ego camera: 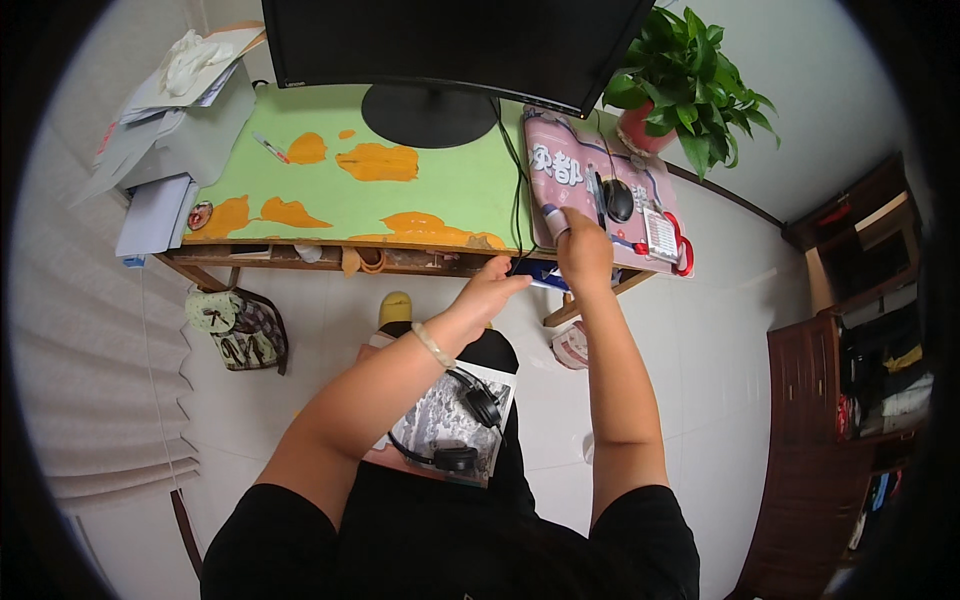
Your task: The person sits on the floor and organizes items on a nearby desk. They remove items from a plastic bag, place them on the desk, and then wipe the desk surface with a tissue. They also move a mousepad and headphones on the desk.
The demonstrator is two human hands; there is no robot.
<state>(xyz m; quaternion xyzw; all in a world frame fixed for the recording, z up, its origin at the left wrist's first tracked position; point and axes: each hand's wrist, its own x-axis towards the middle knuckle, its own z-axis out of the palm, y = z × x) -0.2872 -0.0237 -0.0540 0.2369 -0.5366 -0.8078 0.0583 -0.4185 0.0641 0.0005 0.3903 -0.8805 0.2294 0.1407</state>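
Note:
My right hand [585, 251] is over the front edge of a pink patterned desk mat [559, 139], closed around a small white and purple item [556, 220] whose kind I cannot tell. Lower and to the left, my left hand [487, 292] is just before the desk's front edge, thumb and fingers apart, close to a black cable [517, 202] that hangs over the edge. A black computer mouse [619, 200], pens [598, 196] and a card holder on a red lanyard [660, 234] lie on the mat. Black headphones [480, 405] rest on a printed sheet on my lap.
A monitor [450, 45] stands at the back of the green desk [300, 184], beside a potted plant [649, 127]. Papers top a grey box-like device [214, 124] at left. Below are a backpack [244, 326] and a bag [571, 346]. A wooden cabinet [802, 375] stands at right.

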